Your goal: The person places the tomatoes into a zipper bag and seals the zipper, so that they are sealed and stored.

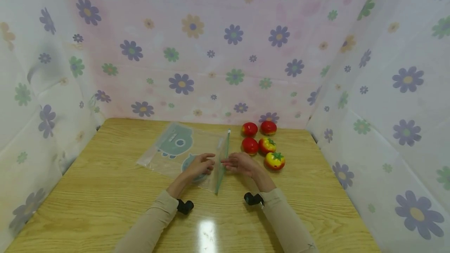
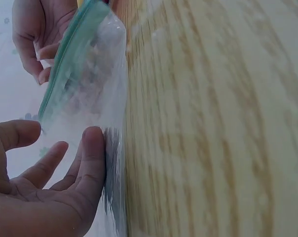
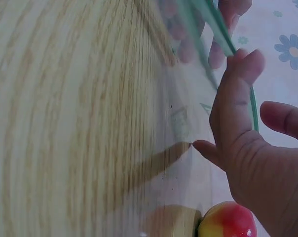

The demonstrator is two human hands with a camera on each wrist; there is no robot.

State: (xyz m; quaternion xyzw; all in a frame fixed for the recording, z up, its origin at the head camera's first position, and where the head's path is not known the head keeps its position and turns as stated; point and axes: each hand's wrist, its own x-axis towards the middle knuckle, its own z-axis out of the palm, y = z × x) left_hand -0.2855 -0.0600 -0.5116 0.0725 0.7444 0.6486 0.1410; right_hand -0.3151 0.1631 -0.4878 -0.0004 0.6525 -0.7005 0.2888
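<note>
A clear zip bag (image 1: 177, 139) printed with blue-green cartoon figures lies on the table, its green zip edge (image 1: 219, 180) standing up at the right end. My left hand (image 1: 199, 166) is over the bag, and in the left wrist view its fingertips (image 2: 93, 143) are against the plastic while the thumb stays apart. On the other side of the zip, my right hand (image 1: 242, 164) has its fingers extended toward the edge. In the right wrist view those fingers (image 3: 238, 98) are at the green strip, the thumb apart. Neither hand pinches anything.
Several red and yellow toy tomatoes (image 1: 250, 146) cluster right of the bag, two showing green leafy tops. One tomato (image 3: 228, 221) is close below my right hand. The wooden table (image 1: 88, 206) meets flower-print curtains (image 1: 211, 61) at the back and sides.
</note>
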